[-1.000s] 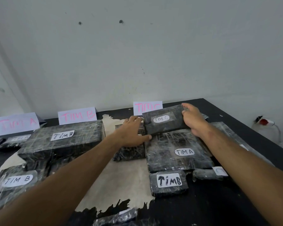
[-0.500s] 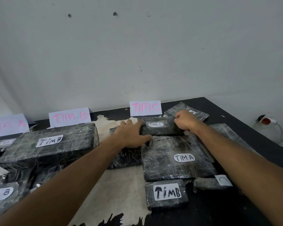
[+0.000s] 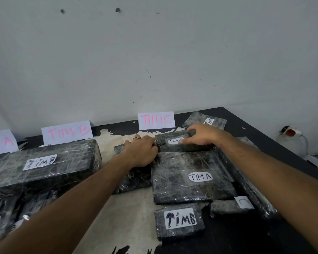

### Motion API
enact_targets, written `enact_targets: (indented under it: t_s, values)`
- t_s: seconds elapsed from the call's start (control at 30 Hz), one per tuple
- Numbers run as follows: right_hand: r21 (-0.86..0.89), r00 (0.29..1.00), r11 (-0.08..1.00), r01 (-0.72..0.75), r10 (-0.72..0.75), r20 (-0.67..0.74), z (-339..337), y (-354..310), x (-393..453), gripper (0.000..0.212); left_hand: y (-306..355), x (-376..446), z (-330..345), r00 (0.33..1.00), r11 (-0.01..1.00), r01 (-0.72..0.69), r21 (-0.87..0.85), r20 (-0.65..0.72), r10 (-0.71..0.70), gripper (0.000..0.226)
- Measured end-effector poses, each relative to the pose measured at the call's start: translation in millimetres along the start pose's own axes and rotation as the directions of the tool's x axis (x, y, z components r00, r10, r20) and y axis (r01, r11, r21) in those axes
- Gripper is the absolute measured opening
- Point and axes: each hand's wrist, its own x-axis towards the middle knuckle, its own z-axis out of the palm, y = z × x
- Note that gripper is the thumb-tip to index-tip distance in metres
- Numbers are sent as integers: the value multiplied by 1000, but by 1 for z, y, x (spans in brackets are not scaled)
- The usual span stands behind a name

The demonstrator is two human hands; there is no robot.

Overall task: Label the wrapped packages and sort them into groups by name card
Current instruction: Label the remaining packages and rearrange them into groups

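Package marked TIM C [image 3: 174, 142] flat on the tabletop [image 3: 246, 239] just near of the TIM C card [image 3: 156, 120], right hand [image 3: 202, 134] curled over its right end in a loose grip, left hand [image 3: 141, 151] resting flat on an unlabelled package [image 3: 132, 178] at its left, TIM A package [image 3: 189, 178] nearer.

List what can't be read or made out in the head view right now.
- TIM C label on the package under the right hand: last letter covered by a fingertip.
- Package under the left hand: no label visible; hand and forearm cover its top.
- TIM A name card: cut off by the left frame edge.
- Small package label: only a curved stroke shows.
- Packages at bottom left: labels cut off by the edge and the forearm.
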Motion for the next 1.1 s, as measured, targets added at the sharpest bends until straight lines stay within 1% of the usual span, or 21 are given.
enact_targets:
  t_s: [0.07, 0.2, 0.3, 0.37, 0.43, 0.5, 0.53, 0.57, 0.6, 0.63, 0.67, 0.7, 0.73, 0.83, 0.9, 0.93, 1.0, 1.03, 1.1]
  values:
    - [-23, 999, 999, 39, -39, 7, 8, -2, 0, 82, -5, 1, 0, 1000, 1000, 7, 17, -10, -7, 40]
    - [30, 999, 998, 52, -52, 5, 12, -2, 0, 80, -19, 5, -3, 999, 998, -18, 66, 31, 16, 54]
    - [-37, 996, 996, 82, -80, 43, 14, -5, -2, 77, -25, 6, -7, 994, 999, -31, 41, 107, 26, 59]
    - [-95, 995, 992, 89, -84, 56, 14, -5, -7, 77, -27, 6, -8, 993, 999, -37, 30, 117, 34, 58]
    - [-117, 994, 987, 106, -105, 20, 12, -5, -15, 73, -26, 5, -10, 993, 999, -37, 26, 111, 34, 56]
    - [-102, 982, 982, 159, -168, -85, 9, -7, -26, 63, -26, 0, -11, 995, 999, -38, -18, 91, 39, 51]
    - [-95, 969, 976, 198, -209, -130, 7, -9, -32, 58, -25, -4, -11, 996, 996, -54, -67, 67, 58, 48]
    - [-79, 958, 967, 241, -250, -139, 5, -12, -38, 54, -24, -9, -12, 996, 989, -81, -123, 34, 86, 45]
    - [-49, 953, 959, 279, -282, -107, 3, -14, -44, 51, -22, -16, -11, 993, 979, -116, -166, -12, 116, 45]
    - [-14, 952, 953, 302, -302, -40, 2, -14, -49, 51, -19, -23, -10, 987, 971, -156, -183, -69, 145, 45]
    - [11, 950, 951, 310, -310, 43, 1, -14, -55, 56, -16, -30, -10, 977, 964, -194, -179, -127, 173, 46]
    - [23, 944, 952, 307, -307, 121, -1, -13, -60, 66, -12, -38, -10, 966, 959, -226, -170, -162, 199, 50]
    - [17, 939, 955, 296, -295, 180, -1, -11, -64, 77, -9, -45, -10, 963, 956, -244, -162, -160, 219, 59]
    - [-35, 935, 961, 275, -259, 241, -1, -7, -72, 106, -2, -62, -9, 970, 961, -243, -131, -16, 243, 96]
    - [-53, 938, 964, 260, -239, 251, 1, -7, -73, 118, 1, -67, -7, 973, 967, -219, -132, 45, 226, 109]
    - [-54, 939, 966, 254, -233, 252, 2, -7, -74, 121, 1, -69, -5, 975, 968, -212, -135, 43, 220, 111]
    - [-49, 939, 966, 254, -234, 253, 4, -6, -73, 120, 3, -75, -2, 974, 965, -225, -133, -16, 225, 110]
    - [-42, 939, 967, 252, -234, 254, 4, -6, -72, 117, 5, -79, -1, 969, 961, -246, -124, -63, 240, 105]
    - [-28, 941, 969, 245, -231, 249, 4, -6, -70, 116, 9, -89, 2, 937, 938, -324, -122, -174, 301, 87]
